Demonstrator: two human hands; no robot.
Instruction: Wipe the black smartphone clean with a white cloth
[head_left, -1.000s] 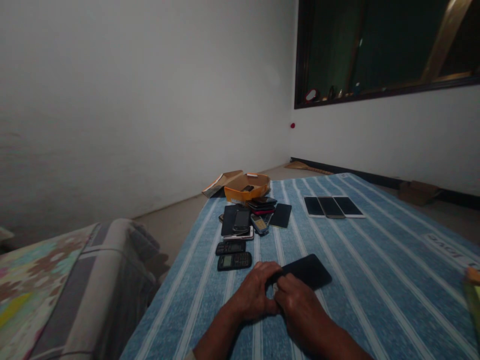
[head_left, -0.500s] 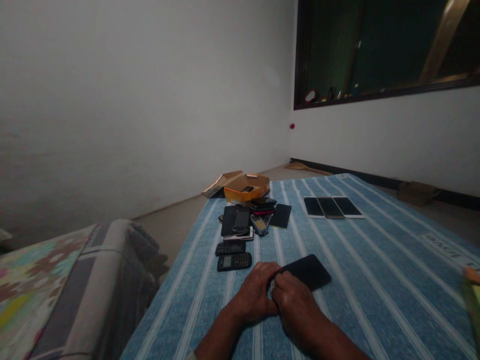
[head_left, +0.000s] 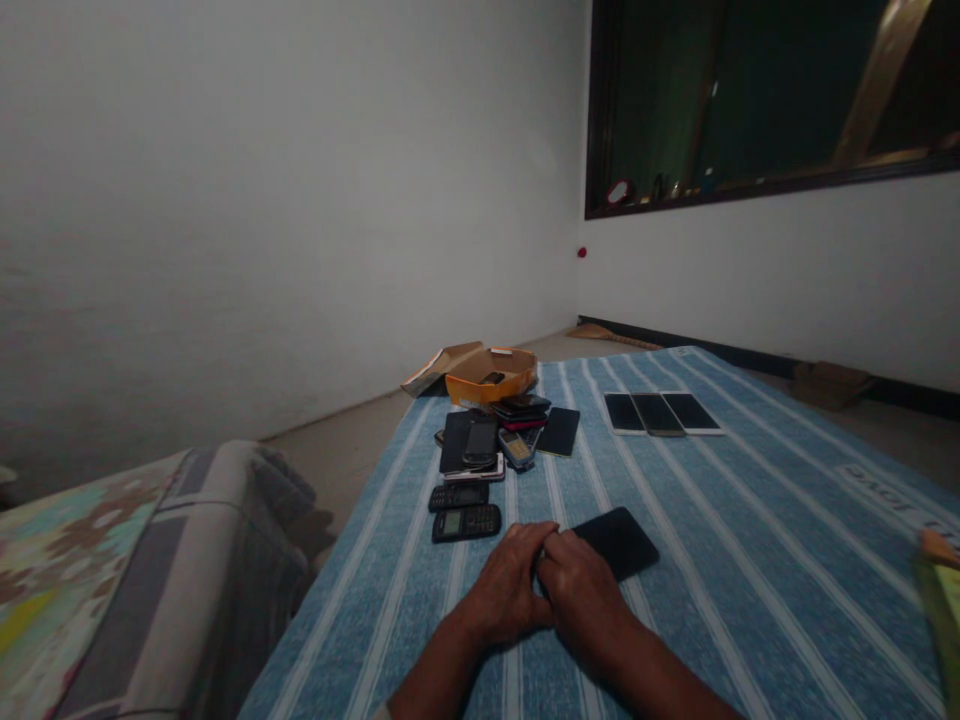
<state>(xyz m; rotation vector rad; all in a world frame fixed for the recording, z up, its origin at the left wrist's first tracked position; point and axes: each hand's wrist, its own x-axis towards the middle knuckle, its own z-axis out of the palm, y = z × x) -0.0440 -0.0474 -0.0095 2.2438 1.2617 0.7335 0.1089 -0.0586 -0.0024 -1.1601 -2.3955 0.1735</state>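
Observation:
A dark smartphone [head_left: 619, 542] lies slanted in front of me, its near-left end covered by my fingers. My left hand [head_left: 512, 583] is bent around that end, thumb low and fingers reaching over the top. Against it, my right hand [head_left: 579, 592] is closed with curled knuckles on the same end of the phone. The exact grip under the fingers is hidden. Just left of the hands are two black keypad phones [head_left: 466, 523], one behind the other. Three white-edged smartphones [head_left: 660, 414] sit side by side farther back on the right.
Behind the keypad phones is a heap of mixed phones [head_left: 480, 440], with a single dark phone [head_left: 559, 431] at its right. An open orange cardboard box [head_left: 491, 388] stands at the far end of the blue striped cloth [head_left: 712, 580]. A covered seat [head_left: 195, 570] is at left.
My right hand has shifted slightly up and left, its knuckles covering more of the phone's near end. The phone stays in nearly the same place.

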